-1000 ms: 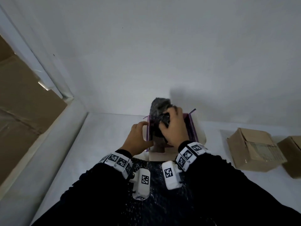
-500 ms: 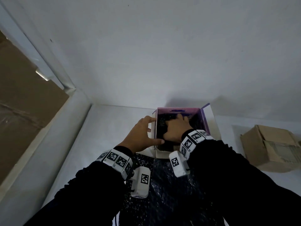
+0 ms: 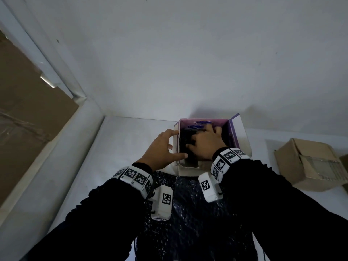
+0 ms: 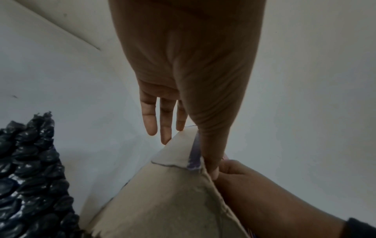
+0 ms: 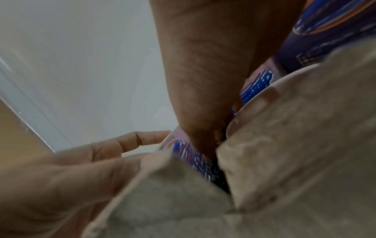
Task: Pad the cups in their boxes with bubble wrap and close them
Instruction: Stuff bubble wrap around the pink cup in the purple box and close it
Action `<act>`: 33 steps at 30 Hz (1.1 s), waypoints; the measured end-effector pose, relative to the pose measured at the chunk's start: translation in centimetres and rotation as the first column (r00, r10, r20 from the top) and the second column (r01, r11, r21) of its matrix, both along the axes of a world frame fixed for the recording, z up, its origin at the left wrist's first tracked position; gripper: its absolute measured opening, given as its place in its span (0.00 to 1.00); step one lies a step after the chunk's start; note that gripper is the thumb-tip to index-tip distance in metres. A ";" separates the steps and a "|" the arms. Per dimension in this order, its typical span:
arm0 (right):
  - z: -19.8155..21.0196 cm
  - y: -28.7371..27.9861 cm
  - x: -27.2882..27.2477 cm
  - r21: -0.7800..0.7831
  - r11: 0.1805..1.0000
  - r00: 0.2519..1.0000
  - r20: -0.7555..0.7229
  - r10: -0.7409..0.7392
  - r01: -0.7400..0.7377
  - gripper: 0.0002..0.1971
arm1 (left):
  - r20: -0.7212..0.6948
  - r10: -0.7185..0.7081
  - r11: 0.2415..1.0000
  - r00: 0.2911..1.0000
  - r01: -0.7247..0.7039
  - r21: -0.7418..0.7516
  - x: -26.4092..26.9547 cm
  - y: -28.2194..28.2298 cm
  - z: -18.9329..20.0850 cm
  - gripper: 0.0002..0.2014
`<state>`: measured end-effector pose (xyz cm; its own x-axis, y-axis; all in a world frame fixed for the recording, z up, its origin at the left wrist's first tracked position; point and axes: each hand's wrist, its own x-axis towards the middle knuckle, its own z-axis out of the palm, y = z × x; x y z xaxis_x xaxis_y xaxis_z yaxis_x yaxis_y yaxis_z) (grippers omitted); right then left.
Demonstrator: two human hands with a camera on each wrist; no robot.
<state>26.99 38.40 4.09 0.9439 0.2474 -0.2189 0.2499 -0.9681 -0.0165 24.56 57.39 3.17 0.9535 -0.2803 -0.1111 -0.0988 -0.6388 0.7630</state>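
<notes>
Box: purple-lined box (image 3: 234, 132) stands open on the white table (image 3: 120, 147), close to the back wall, flaps up; its outer cardboard side shows in the left wrist view (image 4: 162, 201).
Box contents: dark bubble wrap (image 3: 185, 142) fills the left part of the inside; no cup can be made out under it.
Your left hand: left hand (image 3: 162, 149) grips the box's left wall, thumb over the near rim and into the opening, fingers straight down the outer face. The left wrist view shows the thumb (image 4: 209, 145) pressed along the edge of the flap.
Your right hand: right hand (image 3: 205, 144) is down inside the box, fingers spread on the wrap and pushing on it. Whether they curl around any of it cannot be told; the right wrist view (image 5: 203, 80) is blurred and shows only the palm against the printed inner wall.
Spare wrap: black bubble wrap sheet (image 3: 195, 219) lies on the table just in front of the box, under your wrists.
Other items: two brown cartons, one (image 3: 310, 164) to the right of the box and well apart from it, one (image 3: 345, 162) cut off at the frame edge.
</notes>
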 end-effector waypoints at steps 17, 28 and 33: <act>-1.0 -5.0 -14.8 0.535 0.811 0.879 0.474 -0.055 -0.237 0.10 | -0.135 0.281 0.947 0.950 -0.253 0.196 -12.6 -1.3 -5.3 0.33; -7.3 -4.5 -20.9 0.133 0.990 0.998 -0.046 0.053 -0.046 0.36 | 0.076 -0.010 1.000 0.997 0.010 0.004 -15.9 -3.0 -7.2 0.07; -5.0 -5.5 -19.4 0.556 0.829 0.992 0.063 -0.106 0.053 0.10 | 0.041 0.091 0.969 0.995 -0.079 -0.234 -15.5 -3.0 -5.1 0.26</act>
<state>7.63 32.90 -0.94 0.9741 0.2256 0.0155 0.1986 -0.8202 -0.5365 9.05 54.40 -1.94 0.9775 -0.2108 -0.0034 -0.0946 -0.4526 0.8867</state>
